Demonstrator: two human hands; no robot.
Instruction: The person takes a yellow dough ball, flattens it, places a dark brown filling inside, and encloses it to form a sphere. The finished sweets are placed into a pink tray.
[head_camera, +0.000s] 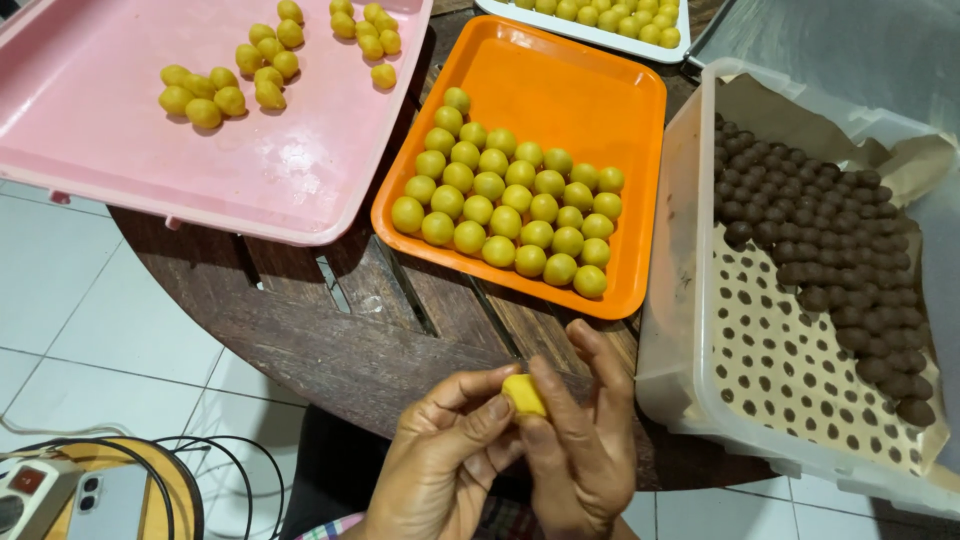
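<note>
My left hand (447, 450) and my right hand (580, 430) meet at the bottom centre, both pinching one small piece of yellow dough (523, 393) between their fingertips. Just beyond them an orange tray (560, 80) holds several rows of yellow dough balls (510, 205). On the right stands a clear plastic box (690, 330) lined with paper, with several small dark brown balls (840, 250) inside. A pink tray (120, 170) at the upper left carries several more yellow balls (215, 95).
All trays rest on a dark round wooden table (340, 340) over a white tiled floor. A white tray (600, 35) of yellow balls sits at the top edge. At the lower left are a phone (110, 505), a power strip (30, 490) and black cables.
</note>
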